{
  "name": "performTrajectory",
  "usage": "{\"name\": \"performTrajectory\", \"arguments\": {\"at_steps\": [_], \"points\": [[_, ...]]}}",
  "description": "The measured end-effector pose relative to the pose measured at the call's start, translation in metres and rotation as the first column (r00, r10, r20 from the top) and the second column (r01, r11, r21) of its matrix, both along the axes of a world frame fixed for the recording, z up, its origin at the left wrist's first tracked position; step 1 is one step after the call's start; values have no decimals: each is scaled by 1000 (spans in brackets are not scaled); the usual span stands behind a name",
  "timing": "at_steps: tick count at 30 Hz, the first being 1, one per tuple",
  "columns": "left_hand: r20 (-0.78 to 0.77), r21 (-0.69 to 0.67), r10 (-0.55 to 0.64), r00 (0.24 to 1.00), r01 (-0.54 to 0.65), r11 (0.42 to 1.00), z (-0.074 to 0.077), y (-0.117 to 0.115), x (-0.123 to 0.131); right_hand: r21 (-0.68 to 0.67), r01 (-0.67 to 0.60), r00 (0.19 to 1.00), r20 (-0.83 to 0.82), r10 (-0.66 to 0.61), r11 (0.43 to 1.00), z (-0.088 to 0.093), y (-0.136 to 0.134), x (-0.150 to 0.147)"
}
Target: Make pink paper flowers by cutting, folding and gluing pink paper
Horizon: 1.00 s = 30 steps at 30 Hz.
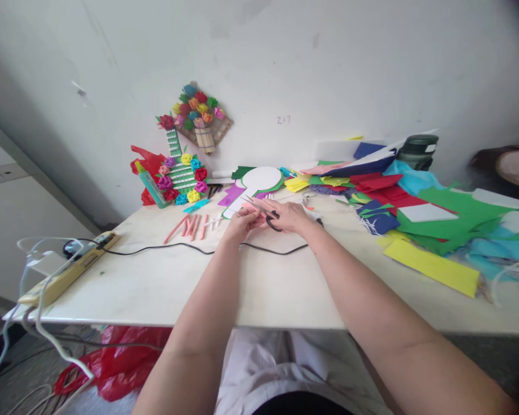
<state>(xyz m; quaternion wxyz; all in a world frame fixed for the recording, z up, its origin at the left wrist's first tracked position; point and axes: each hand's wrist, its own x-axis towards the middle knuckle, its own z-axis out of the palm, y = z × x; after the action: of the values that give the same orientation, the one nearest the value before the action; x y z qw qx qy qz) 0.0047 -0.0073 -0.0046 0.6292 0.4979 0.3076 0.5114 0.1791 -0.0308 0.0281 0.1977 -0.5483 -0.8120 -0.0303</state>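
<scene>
I have the right hand [289, 215] grasping the black-handled metal scissors [260, 208] over the off-white desk [285, 288], their long axis running forward and leftward. The left hand [243, 223], nearer the tips, pinches a thin pale-pink paper piece [247, 205] in its fingers, left of the handles; I can't tell whether the blades touch it.
</scene>
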Motion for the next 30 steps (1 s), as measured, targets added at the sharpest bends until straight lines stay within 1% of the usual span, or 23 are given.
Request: {"name": "performTrajectory", "arguments": {"at_steps": [5, 10, 14, 21, 26, 30], "points": [[-3, -2, 4, 1000, -4, 1000, 0, 0, -1, -8, -11, 1000, -19, 11, 1000, 1, -1, 0], [-8, 10, -13, 1000, 13, 1000, -2, 1, -1, -13, 13, 1000, -2, -13, 1000, 1, -1, -1], [-10, 13, -12, 1000, 12, 1000, -3, 2, -1, -24, 0, 1000, -2, 0, 1000, 3, -3, -1], [-14, -3, 4, 1000, -4, 1000, 0, 0, 0, -37, -20, 1000, -1, 20, 999, 6, -6, 0], [-17, -2, 13, 1000, -13, 1000, -1, 0, 0, -28, 14, 1000, 3, -14, 1000, 4, -4, -1], [-20, 8, 5, 1000, -4, 1000, -2, 1, -1, -22, 10, 1000, 15, -9, 1000, 2, -2, -1]]}}
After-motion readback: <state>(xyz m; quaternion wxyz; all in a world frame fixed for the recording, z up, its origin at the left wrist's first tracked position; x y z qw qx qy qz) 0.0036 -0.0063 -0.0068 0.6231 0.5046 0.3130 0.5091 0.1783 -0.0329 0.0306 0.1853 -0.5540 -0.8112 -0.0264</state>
